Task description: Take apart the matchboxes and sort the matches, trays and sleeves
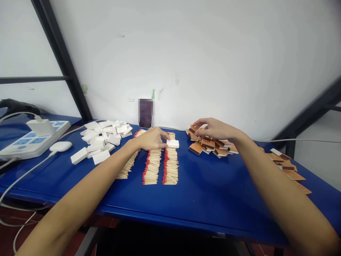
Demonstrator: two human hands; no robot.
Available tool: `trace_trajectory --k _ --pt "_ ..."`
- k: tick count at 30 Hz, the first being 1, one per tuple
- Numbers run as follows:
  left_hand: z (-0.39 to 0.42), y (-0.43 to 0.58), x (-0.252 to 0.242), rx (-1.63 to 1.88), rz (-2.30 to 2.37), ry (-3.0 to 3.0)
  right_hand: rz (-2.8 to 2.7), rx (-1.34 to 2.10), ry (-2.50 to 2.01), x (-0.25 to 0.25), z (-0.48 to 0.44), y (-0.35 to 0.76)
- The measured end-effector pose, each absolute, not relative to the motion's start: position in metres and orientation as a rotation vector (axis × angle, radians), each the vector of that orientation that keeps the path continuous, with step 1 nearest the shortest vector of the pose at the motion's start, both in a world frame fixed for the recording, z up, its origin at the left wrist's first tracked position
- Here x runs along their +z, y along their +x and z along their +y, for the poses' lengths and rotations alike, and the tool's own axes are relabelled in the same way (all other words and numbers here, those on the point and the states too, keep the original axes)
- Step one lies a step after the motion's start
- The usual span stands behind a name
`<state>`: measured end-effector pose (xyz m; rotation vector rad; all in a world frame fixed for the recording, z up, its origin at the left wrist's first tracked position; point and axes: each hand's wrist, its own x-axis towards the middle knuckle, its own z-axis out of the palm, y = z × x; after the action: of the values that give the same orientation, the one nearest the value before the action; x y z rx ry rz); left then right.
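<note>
My left hand (152,138) pinches a small white matchbox tray (173,144) between thumb and fingers, over the rightmost row of red-tipped matches (171,165). A second row of matches (151,167) lies to its left. Another row (125,171) is partly covered by my left forearm. My right hand (211,128) reaches onto a pile of brown matchbox sleeves (207,143). Its thumb and fingers close round a sleeve (193,129) at the pile's upper left edge.
A heap of white matchbox trays (102,138) sits at the left, near a power strip (37,138) with cables. A phone (146,113) leans against the wall. More matchbox sleeves (289,167) lie at the right of the blue table (207,199). Dark metal posts (64,60) flank it.
</note>
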<state>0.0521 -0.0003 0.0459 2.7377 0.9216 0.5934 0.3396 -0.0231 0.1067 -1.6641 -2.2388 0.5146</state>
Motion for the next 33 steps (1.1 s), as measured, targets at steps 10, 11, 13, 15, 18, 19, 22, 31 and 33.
trace_trajectory --k 10,11,13,15,18,19,22,31,33 --pt "0.007 0.038 0.054 1.227 1.277 2.694 -2.108 0.097 -1.9 0.095 -0.009 0.351" --pt "0.01 0.03 0.053 1.265 1.375 2.711 -2.111 0.08 -1.933 0.095 -0.009 0.352" --pt "0.014 0.011 0.051 1.292 1.583 2.724 -2.128 0.043 -2.024 0.095 -0.008 0.354" --pt "0.017 -0.01 0.048 1.265 1.792 2.689 -2.153 0.026 -2.116 0.097 -0.008 0.357" --pt "0.019 -0.035 0.046 1.156 2.115 2.54 -2.178 0.019 -2.189 0.098 -0.005 0.361" --pt "0.019 -0.041 0.046 1.11 2.199 2.491 -2.174 0.01 -2.201 0.098 -0.005 0.363" --pt "0.019 -0.047 0.048 0.957 2.343 2.429 -2.134 -0.041 -2.233 0.103 -0.006 0.367" --pt "0.017 -0.045 0.044 0.713 2.423 2.403 -1.707 -0.177 -1.846 0.148 -0.053 0.409" --pt "0.017 -0.046 0.044 0.711 2.429 2.392 -1.57 -0.239 -1.764 0.139 -0.061 0.426"
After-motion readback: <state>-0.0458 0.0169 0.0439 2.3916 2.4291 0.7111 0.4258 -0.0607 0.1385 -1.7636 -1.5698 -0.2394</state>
